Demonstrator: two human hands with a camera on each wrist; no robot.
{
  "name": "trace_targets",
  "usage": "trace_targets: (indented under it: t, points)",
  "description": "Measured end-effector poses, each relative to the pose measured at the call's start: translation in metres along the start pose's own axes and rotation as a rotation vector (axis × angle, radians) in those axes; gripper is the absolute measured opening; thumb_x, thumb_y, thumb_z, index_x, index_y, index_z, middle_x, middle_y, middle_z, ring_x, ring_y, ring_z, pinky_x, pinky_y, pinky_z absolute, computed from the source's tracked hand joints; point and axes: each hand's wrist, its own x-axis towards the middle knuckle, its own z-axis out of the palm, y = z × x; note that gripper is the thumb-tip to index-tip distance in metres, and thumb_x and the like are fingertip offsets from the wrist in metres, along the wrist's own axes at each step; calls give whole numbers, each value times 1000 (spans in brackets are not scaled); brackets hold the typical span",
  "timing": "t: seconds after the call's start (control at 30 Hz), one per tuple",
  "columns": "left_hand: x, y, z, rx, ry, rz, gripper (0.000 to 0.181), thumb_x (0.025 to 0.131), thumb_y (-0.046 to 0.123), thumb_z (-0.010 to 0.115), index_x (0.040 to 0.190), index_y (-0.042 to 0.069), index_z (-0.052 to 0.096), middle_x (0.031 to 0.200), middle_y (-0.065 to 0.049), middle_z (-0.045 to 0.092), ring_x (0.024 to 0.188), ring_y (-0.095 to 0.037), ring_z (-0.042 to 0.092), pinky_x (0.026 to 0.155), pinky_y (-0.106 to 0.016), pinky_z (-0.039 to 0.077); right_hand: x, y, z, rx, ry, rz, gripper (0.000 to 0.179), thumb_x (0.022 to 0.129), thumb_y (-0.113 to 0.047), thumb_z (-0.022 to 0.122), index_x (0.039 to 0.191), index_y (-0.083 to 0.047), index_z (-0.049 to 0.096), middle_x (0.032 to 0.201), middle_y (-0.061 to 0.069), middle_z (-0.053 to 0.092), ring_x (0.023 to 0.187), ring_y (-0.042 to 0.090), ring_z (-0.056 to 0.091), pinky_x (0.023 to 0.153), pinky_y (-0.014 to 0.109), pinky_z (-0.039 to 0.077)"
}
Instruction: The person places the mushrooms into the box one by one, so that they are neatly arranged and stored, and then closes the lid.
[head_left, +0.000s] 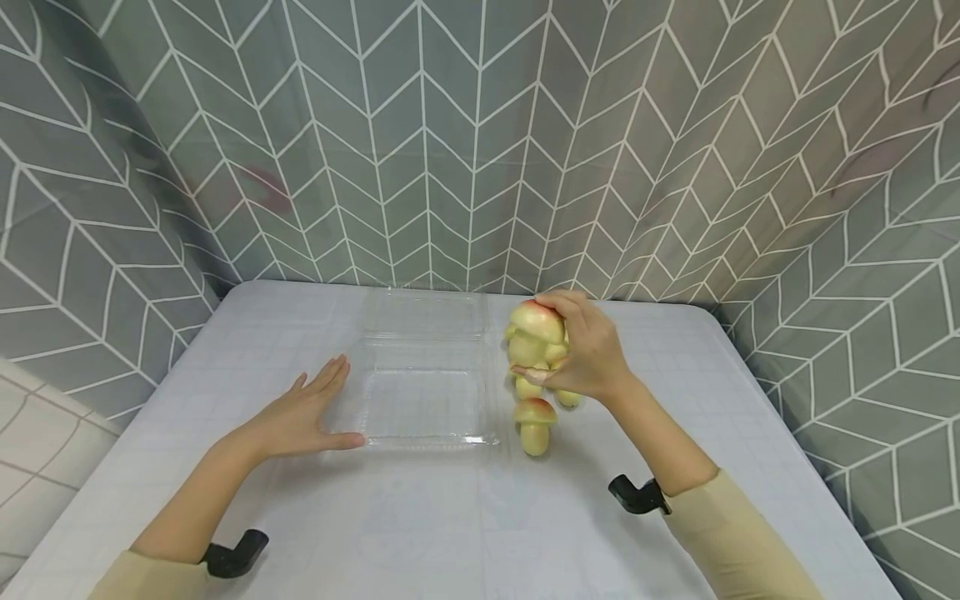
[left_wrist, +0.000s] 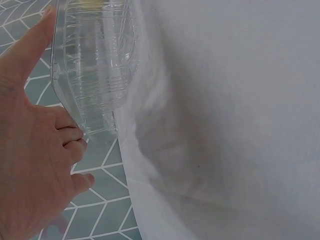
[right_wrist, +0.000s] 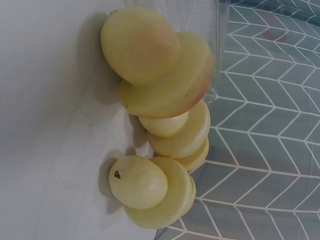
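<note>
A clear plastic box (head_left: 423,404) with its lid (head_left: 425,314) folded back lies on the table. My left hand (head_left: 311,412) is spread at the box's left side, its thumb at the near rim; in the left wrist view the hand (left_wrist: 37,150) reaches along that rim. To the right of the box, several smooth yellow mushrooms with pinkish caps are grouped. My right hand (head_left: 588,346) grips an upper mushroom (head_left: 536,321), fingers over its cap and thumb below. Nearer me stands one more mushroom (head_left: 535,429). The right wrist view shows mushrooms (right_wrist: 140,45) but not the hand.
A white cloth (head_left: 420,525) covers the table. Behind it and on both sides hang grey chevron-patterned curtains (head_left: 450,167). The mushroom group sits close to the box's right wall.
</note>
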Motion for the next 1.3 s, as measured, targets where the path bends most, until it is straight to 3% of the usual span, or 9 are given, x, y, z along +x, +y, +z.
trace_targets:
  t: [0.17,0.47,1.03,1.3]
  points:
    - [0,-1,0,10,-1,-1,118,75,64,70,149,-10,16,157,-27,11,144,-40,12,111,-64,7,4,-1,6,11,-28,-8,82,67,-53,78,119,5,52,110,17,60,96,31,61,80,41,53]
    - [2,-1,2,32,2,-7,118,75,65,69,149,-10,16,156,-27,12,144,-40,12,111,-64,7,15,-6,21,50,-40,-11,88,54,-42,90,120,3,52,110,14,60,94,28,63,78,40,55]
    - [1,-2,1,16,0,-8,117,76,62,70,149,-10,15,157,-26,10,145,-39,11,112,-62,6,29,-23,46,91,-131,-17,94,51,-44,91,124,-2,49,115,12,58,102,25,60,85,36,52]
    - [2,-1,1,21,-2,-30,117,75,62,71,149,-10,15,157,-26,10,144,-40,10,113,-62,5,35,-30,61,109,-119,-40,89,55,-46,88,123,-2,51,115,11,59,102,22,60,85,34,52]
